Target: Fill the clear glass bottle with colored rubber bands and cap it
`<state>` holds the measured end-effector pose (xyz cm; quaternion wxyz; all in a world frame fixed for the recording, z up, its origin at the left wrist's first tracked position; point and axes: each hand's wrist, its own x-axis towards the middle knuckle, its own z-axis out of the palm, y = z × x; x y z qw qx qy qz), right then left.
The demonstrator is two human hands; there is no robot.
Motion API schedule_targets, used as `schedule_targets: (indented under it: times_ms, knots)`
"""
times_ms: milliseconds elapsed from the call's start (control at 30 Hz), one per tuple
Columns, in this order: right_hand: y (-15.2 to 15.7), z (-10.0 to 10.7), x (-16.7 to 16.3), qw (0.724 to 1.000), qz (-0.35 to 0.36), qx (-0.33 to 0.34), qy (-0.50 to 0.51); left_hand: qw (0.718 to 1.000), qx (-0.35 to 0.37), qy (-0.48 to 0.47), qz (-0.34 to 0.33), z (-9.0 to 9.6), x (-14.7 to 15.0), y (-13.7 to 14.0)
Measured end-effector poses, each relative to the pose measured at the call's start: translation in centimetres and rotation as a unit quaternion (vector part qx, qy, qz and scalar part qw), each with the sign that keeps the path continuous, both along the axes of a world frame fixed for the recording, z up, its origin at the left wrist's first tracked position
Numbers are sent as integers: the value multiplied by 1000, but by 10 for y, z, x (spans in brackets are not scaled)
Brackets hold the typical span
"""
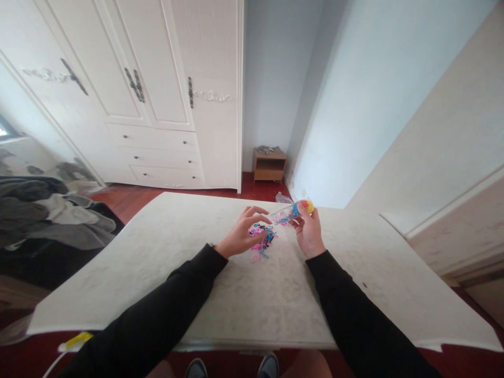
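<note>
My right hand (309, 231) is closed around a clear plastic bottle (281, 214) lying tilted on its side, its narrow end pointing left. Blue, red and yellow show at the end inside my grip; I cannot tell whether these are contents or a cap. My left hand (246, 231) is open, fingers apart and curved, by the bottle's left end. Below lies a heap of small pink, black and blue pieces (262, 237), perhaps hair ties, partly hidden by my left hand. A few pink and blue pieces show inside the bottle.
The pale patterned table (260, 310) spreads under both arms. A crumpled clear bag (282, 198) sits at its far edge. Beyond stand a white wardrobe (165, 105) and a small wooden nightstand (270, 165). Clothes (59, 215) are heaped at left.
</note>
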<state>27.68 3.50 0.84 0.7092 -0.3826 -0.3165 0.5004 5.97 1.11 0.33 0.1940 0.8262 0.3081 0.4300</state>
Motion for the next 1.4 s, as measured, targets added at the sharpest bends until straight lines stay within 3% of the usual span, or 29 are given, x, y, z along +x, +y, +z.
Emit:
schedule_targets:
  times_ms: [300, 667, 1167, 1400]
  knots:
    - [-11, -3, -16, 998, 56, 3, -39, 993, -35, 117, -2, -8, 7, -1]
    - [0, 1, -1, 998, -27, 26, -42, 997, -16, 79, 7, -5, 5, 0]
    - [-3, -3, -5, 998, -3, 17, -56, 994, -22, 103, 3, -5, 6, -1]
    - [3, -3, 2, 997, -40, 29, -58, 997, -13, 81, 15, -4, 3, 1]
